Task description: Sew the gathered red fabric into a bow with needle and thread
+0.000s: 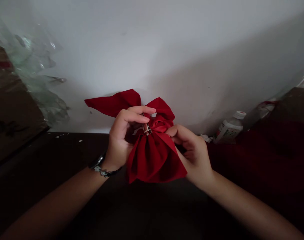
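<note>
A red fabric bow (154, 156) with pleated tails is held up in the middle of the view. At its gathered centre sits a small metal clip (147, 128). My left hand (121, 133) is closed around the bow's left side, two fingertips lying over the clip; its thumb is hidden behind the cloth. My right hand (195, 155) pinches the right edge of the bow between thumb and bent fingers. A pointed loop of the same red cloth sticks out to the upper left. On my left wrist are a dark watch and a bracelet (101, 170).
A pale wall (187, 43) rises behind the dark table (74, 156). At the left stands a cardboard box (14, 106) beside crumpled clear plastic (41, 66). To the right are a white-capped bottle (229, 128) and a heap of dark red cloth (274, 153).
</note>
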The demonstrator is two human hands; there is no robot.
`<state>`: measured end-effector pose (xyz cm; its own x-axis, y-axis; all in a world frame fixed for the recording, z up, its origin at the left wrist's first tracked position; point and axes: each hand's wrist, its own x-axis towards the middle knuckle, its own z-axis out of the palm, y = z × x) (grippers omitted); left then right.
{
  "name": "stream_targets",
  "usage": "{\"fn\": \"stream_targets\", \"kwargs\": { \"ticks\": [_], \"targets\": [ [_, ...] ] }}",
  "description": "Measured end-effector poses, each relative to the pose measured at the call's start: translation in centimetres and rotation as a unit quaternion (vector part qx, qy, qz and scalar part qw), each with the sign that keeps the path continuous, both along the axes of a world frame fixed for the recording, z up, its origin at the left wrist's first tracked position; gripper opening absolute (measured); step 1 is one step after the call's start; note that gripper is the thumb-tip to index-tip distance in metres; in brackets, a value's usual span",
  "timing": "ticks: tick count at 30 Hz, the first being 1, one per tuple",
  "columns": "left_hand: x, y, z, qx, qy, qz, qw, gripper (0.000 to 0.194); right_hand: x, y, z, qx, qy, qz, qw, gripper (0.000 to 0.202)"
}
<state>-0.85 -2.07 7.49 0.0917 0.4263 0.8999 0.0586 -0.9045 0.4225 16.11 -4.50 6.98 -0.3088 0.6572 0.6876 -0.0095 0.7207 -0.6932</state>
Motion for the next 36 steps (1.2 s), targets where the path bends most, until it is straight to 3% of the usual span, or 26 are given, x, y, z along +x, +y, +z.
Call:
{"fn": "stream_targets", "kwargs": {
  "ticks": [7, 12, 15, 18, 21, 26, 30, 36],
  "targets": [
    [-0.6, 0.3, 0.0, -0.014, 0.014, -0.062, 0.998, 0.015, 0.0, 0.0, 0.1, -0.003, 0.016, -0.019, 1.000, 0.007],
    [-1.0, 0.8, 0.4, 0.033, 0.023, -0.042, 0.998, 0.015, 1.0, 0.5, 1.1, 0.102, -0.110, -0.026, 0.988, 0.008],
    [-1.2, 0.8, 0.6, 0.038, 0.024, -0.025, 0.999, 0.023, 2.2, 0.9, 2.2, 0.119, -0.176, -0.046, 0.976, 0.006],
    [-1.3, 0.7, 0.7, 0.050, 0.036, -0.019, 0.998, 0.023, 2.8, 0.7, 2.6, 0.068, -0.087, -0.038, 0.993, 0.006],
    [-1.3, 0.6, 0.7, 0.065, 0.063, 0.017, 0.996, 0.025, 2.4, 0.2, 2.4, 0.031, 0.017, 0.040, 0.999, 0.008],
    [-1.1, 0.6, 0.5, 0.049, 0.117, 0.025, 0.992, 0.025, 1.6, 0.0, 1.8, 0.055, 0.009, 0.118, 0.991, 0.009],
    [-1.2, 1.2, -0.2, 0.026, 0.112, -0.011, 0.993, 0.021, 1.5, 0.6, 1.5, 0.042, 0.011, 0.117, 0.992, 0.010],
    [-1.5, 2.8, -0.9, 0.090, 0.150, -0.016, 0.984, 0.017, 1.3, 1.1, 1.2, 0.007, 0.044, 0.081, 0.996, 0.010]
  ]
}}
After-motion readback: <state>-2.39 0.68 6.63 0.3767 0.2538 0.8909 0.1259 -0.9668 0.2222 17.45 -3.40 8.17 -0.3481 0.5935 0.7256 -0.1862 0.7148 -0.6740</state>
